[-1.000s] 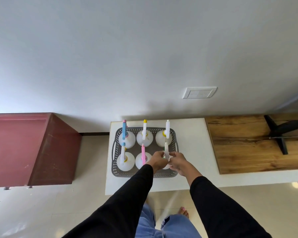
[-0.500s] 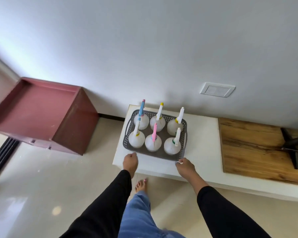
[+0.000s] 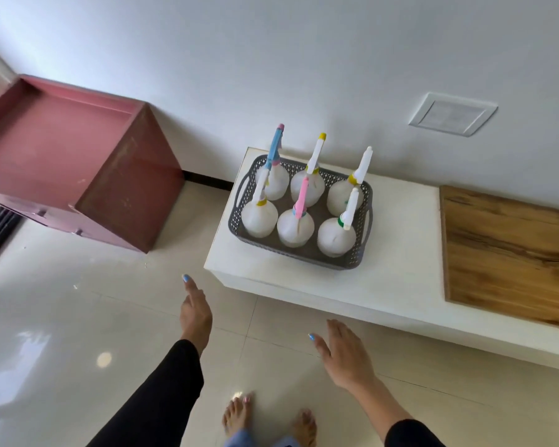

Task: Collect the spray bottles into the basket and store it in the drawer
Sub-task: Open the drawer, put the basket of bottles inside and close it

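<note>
A grey perforated basket (image 3: 360, 250) stands on the left end of a low white bench (image 3: 384, 285). Several white spray bottles stand upright inside it in two rows, among them one with a blue nozzle (image 3: 274, 150) at the back left and one with a pink nozzle (image 3: 301, 199) in the front middle. My left hand (image 3: 195, 309) hangs over the floor, below and left of the bench corner, fingers stretched and holding nothing. My right hand (image 3: 344, 353) is also flat and apart from the bench, in front of its edge.
A dark red cabinet (image 3: 78, 162) with drawer fronts facing left stands on the floor to the left of the bench. A wooden board (image 3: 510, 253) covers the bench's right part. A white wall plate (image 3: 452, 114) sits above. My bare feet (image 3: 268, 421) stand on glossy tiles.
Both hands have let go of the bottle and basket and drawn back from the bench to hang over the floor. The view has swung left, bringing the red cabinet closer.
</note>
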